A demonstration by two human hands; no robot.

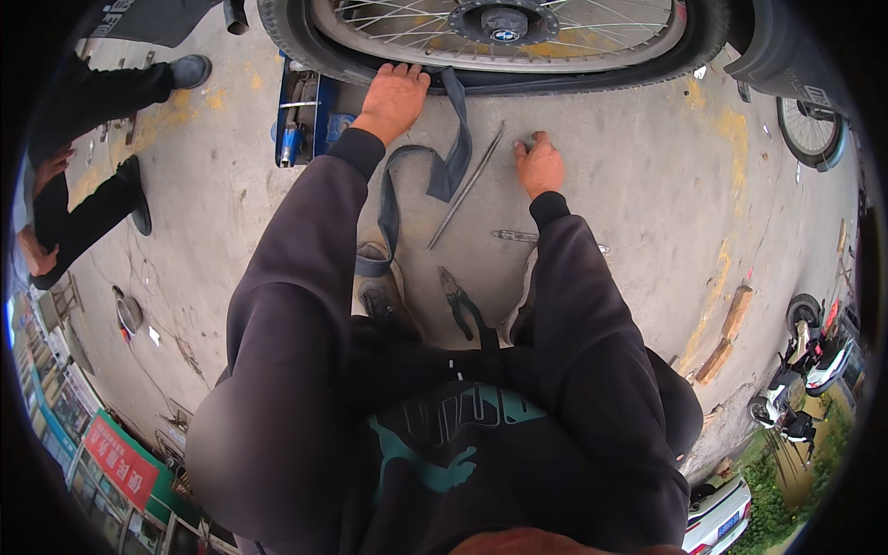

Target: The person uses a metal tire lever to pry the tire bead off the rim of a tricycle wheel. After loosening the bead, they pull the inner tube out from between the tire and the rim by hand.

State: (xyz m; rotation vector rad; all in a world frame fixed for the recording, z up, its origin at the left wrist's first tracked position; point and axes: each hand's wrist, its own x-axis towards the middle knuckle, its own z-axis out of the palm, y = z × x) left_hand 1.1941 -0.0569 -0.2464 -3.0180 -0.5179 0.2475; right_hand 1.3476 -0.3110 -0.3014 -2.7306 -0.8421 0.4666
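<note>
Nearest the camera is your black sweatshirt with a teal print (421,462). Past it, the silver-rimmed spoked wheel (606,51) stands at the top of the view, with its black rubber tyre (555,83) around it. Along the lower stretch the tyre's edge appears to be off the rim, so that much looks done; seating it there looks undone. The flat, grey-blue rubber strip (450,166) lies mostly on the concrete floor (629,185), its upper end reaching the tyre, so it looks only partly outside.

Your left hand (396,95) lies over the tyre's edge beside that end; you can't tell how firmly it grips. Your right hand (540,166) is loosely bent, thumb and forefinger parted, with nothing visible in it. Two tools lie loose: the long, thin silver metal bar (469,187) and the dark-green-handled pliers (459,301).
</note>
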